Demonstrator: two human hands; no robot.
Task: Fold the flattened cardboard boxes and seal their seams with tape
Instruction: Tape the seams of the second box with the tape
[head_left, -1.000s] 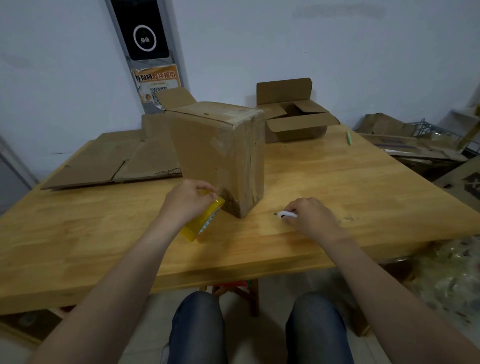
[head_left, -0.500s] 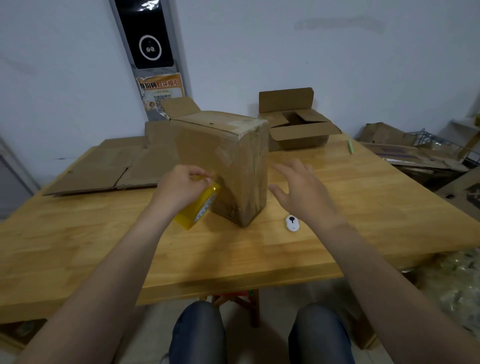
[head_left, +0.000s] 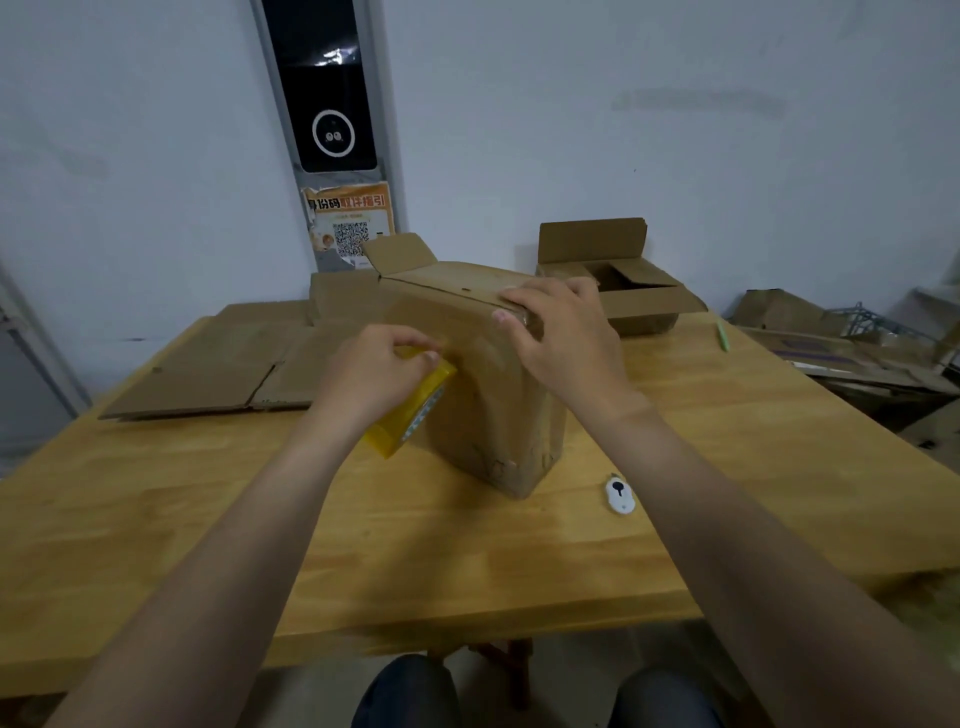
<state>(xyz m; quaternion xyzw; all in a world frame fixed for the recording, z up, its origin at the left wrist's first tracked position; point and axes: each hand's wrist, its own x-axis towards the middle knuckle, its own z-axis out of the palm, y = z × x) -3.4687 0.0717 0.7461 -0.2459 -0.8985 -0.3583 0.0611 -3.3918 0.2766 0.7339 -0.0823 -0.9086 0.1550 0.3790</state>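
A brown cardboard box (head_left: 483, 415) stands tilted on the wooden table (head_left: 467, 561), one flap open at its far left. My left hand (head_left: 374, 376) grips a yellow roll of tape (head_left: 410, 410) held against the box's near left face. My right hand (head_left: 558, 332) grips the box's upper near corner, fingers curled over the top edge. A small white cutter (head_left: 620, 496) lies on the table to the right of the box.
Flattened cardboard sheets (head_left: 218, 364) lie at the table's back left. An open folded box (head_left: 618, 291) sits at the back right, with a green pen (head_left: 721, 335) near it. More cardboard (head_left: 831, 343) is piled beyond the table's right edge.
My right hand let go of the white cutter on the table and rose to grip the box's top corner. The box tipped toward me. My left hand rose along the box with the tape.
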